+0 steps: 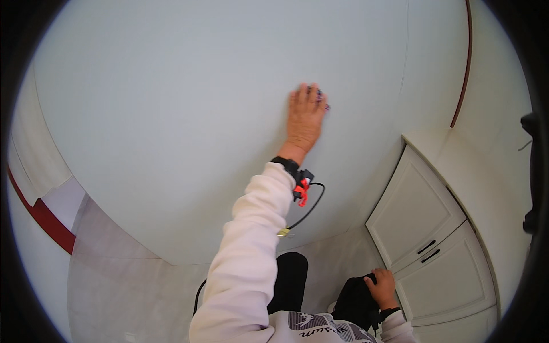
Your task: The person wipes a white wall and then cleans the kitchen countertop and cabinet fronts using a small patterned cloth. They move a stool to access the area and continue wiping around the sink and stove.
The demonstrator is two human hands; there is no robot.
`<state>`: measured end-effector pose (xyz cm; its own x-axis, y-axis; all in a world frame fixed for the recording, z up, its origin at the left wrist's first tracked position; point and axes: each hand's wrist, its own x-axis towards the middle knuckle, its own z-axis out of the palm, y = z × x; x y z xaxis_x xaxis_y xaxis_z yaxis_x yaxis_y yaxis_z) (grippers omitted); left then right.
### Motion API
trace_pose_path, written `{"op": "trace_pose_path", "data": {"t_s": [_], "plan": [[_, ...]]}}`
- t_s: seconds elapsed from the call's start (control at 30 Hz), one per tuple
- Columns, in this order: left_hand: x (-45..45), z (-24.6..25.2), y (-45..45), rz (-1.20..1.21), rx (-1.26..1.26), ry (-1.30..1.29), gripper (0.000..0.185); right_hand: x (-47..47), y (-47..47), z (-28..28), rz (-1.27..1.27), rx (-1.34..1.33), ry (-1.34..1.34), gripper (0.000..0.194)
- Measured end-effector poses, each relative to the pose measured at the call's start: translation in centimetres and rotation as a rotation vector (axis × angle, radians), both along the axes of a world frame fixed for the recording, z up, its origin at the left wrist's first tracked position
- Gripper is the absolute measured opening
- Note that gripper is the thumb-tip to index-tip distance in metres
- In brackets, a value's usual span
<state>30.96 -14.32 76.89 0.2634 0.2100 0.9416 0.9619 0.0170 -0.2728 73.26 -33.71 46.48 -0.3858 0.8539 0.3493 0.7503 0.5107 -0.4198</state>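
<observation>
Against the pale, smooth wall (180, 107), my left hand (305, 118) lies nearly flat with its fingers stretched upward. Beneath the fingers, a small dark patterned piece, perhaps cloth (319, 95), shows in the gaps and past the fingertips. Most of it is hidden by the hand. A black strap (285, 165) with a small device and a red-orange tie (302, 192) circles that wrist. My right hand (382, 286) rests on my black-trousered knee (356, 293), holding nothing, thumb apart from the fingers.
White cabinets (411, 206) with black handles (426, 246) stand close on my right beneath a pale countertop (476, 171). A black cable (319, 203) loops from the left wrist. Grey floor (124, 283) runs below the wall; a dark red strip (53, 227) edges the left side.
</observation>
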Motion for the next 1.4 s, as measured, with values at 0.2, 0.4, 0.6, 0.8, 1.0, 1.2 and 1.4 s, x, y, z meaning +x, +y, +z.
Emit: {"op": "trace_pose_path", "data": {"t_s": [0.2, 0.4, 0.6, 0.8, 1.0, 1.2, 1.4], "plan": [[1.4, -1.4, 0.3, 0.001, -0.041, 0.041, 0.037, 0.1, -0.1, 0.0, -0.037, -0.040, 0.005, 0.036], [-7.4, -3.1, -8.1, 0.129, 0.066, -0.145, 0.042, -0.4, 0.0, -0.7, -0.049, -0.062, 0.008, 0.034], [-20.5, -6.8, -21.6, 0.394, 0.168, -0.324, 0.052, -0.9, 1.0, -2.0, -0.007, -0.044, -0.062, 0.032], [-33.4, -13.5, -33.3, 0.536, 0.396, -0.655, 0.055, -1.3, 1.8, -2.8, 0.000, -0.063, -0.137, 0.031], [-44.1, -19.5, -41.7, 0.574, 0.654, -1.054, 0.050, -2.2, 2.0, -2.7, -0.035, -0.116, -0.190, 0.030], [-41.8, -22.4, -43.3, -0.041, 0.961, -1.821, 0.035, -3.7, 1.3, -2.0, -0.026, -0.100, -0.212, 0.029], [-35.6, -23.5, -36.0, 0.279, 1.040, -1.963, 0.042, -3.8, 0.8, -1.5, -0.060, -0.108, -0.188, 0.030]]}}
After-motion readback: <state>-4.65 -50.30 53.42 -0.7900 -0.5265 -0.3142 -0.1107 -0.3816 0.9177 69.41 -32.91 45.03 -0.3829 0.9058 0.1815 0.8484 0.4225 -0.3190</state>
